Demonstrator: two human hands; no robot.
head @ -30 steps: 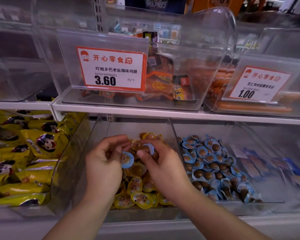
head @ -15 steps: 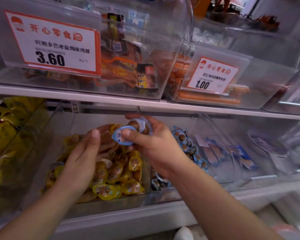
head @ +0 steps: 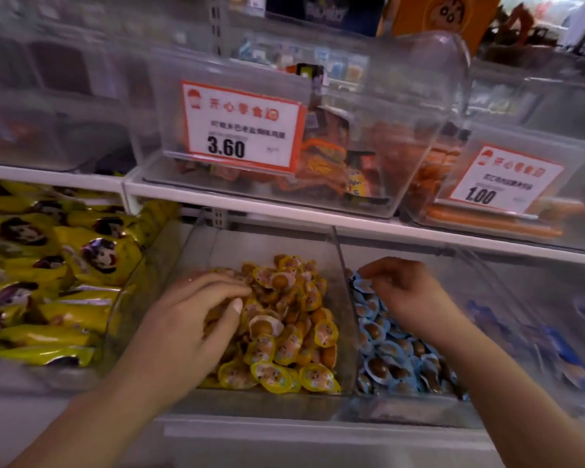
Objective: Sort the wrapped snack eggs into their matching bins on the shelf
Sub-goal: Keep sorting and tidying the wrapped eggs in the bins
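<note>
While the left hand is resting with loosely curled fingers on the yellow-wrapped eggs, gripping nothing visible, the right hand is reaching, fingers bent, into the blue-wrapped eggs; whether it is pinching one cannot be told. Both heaps are lying in clear bins below the 3.60 price tag.

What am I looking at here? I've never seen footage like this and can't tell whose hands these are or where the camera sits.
There is one view only, from a camera worn on a person's head, looking forward and down at a shop shelf. The hands are that person's own. The left hand rests among the yellow-wrapped eggs in the middle clear bin. The right hand reaches into the neighbouring bin of blue-wrapped eggs, fingers curled; whether they hold an egg is hidden. Yellow snack bags lie to the left. Above hang price tags, 3.60 and 1.00.
</note>
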